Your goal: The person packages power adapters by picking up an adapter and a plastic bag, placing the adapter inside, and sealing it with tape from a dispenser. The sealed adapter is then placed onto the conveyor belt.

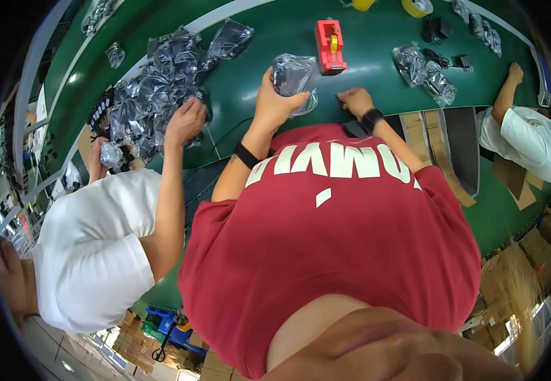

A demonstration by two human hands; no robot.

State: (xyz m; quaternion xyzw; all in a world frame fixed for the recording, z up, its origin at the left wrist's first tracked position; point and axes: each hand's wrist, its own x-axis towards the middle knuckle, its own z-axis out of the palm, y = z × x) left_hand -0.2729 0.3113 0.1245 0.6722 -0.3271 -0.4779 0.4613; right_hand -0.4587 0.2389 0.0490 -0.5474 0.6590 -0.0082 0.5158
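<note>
My left hand (276, 101) grips a clear plastic bag (294, 75) from its left and near side, thumb across the near part. Inside the bag is something dark that looks like a power adapter; the wrapping's glare hides its details. My right hand (356, 102) is at the near edge of the green table, to the right of the bag and apart from it. Its fingers are curled closed, and whatever they may hold is hidden. Beyond the hands stands a red tape dispenser (330, 57) with a yellow roll.
A big heap of bagged dark items (161, 82) covers the table's left, where a co-worker's hand (188, 120) reaches in. To the right lie more bagged items (424, 73) and a black adapter (463, 61) with a cord. Another person's hand (515, 73) rests far right.
</note>
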